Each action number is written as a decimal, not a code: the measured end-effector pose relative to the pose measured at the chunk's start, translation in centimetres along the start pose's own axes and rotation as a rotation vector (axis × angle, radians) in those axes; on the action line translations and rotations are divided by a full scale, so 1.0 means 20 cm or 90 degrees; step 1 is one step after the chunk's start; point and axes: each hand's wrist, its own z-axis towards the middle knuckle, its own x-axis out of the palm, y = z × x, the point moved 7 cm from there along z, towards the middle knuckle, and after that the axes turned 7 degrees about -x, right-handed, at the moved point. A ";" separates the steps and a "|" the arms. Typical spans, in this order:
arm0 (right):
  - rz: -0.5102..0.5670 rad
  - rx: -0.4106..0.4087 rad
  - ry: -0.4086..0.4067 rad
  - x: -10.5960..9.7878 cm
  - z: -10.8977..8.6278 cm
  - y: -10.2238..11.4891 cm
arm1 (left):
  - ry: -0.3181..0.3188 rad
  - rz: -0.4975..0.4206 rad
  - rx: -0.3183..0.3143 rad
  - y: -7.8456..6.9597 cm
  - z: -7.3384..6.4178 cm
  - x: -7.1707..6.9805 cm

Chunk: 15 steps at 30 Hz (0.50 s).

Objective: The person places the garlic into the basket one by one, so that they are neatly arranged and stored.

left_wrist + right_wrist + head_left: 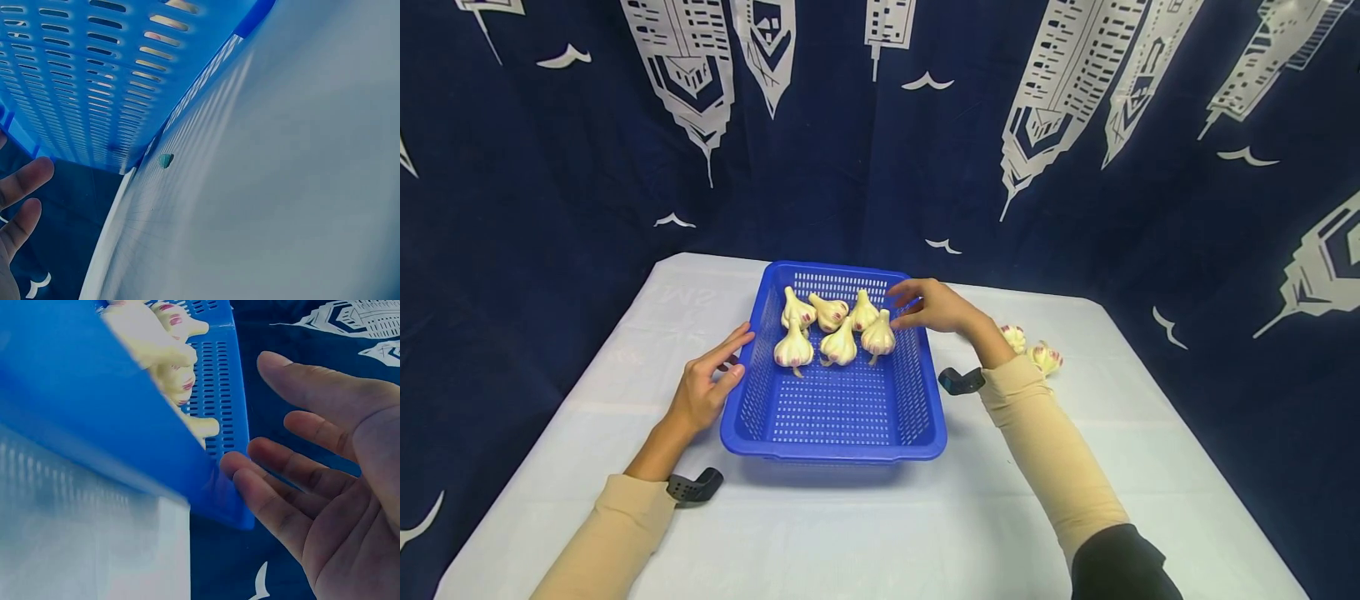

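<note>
A: Garlic bulbs [838, 345]?
B: Most lie inside blue perforated basket [835, 452], far half.
A: Left hand [702, 387]?
B: Fingers extend against basket's left side, likely steadying it.
A: Right hand [938, 307]?
B: Hovers, empty, fingers loosely parted, right side.

White table [850, 537]; blue basket [835, 452] on it; garlic bulbs [1046, 357] to basket's right.

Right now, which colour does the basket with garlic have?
The basket is blue, best seen in the head view.
</note>
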 end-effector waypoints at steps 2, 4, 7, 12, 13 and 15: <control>0.007 0.007 -0.011 -0.01 -0.02 -0.01 | 0.000 0.001 0.001 0.00 0.00 0.00; 0.018 0.010 -0.023 -0.02 -0.04 -0.03 | 0.001 0.001 0.003 0.00 0.00 0.00; 0.022 0.006 -0.044 -0.04 -0.07 -0.05 | 0.000 0.001 0.005 0.00 0.00 0.00; 0.035 -0.006 -0.077 -0.08 -0.10 -0.07 | 0.001 0.002 0.004 0.00 0.00 0.00; 0.036 -0.006 -0.082 -0.09 -0.11 -0.07 | 0.002 0.002 0.003 0.00 0.00 0.00; 0.039 -0.005 -0.088 -0.10 -0.12 -0.08 | 0.003 0.003 0.000 0.00 0.00 0.00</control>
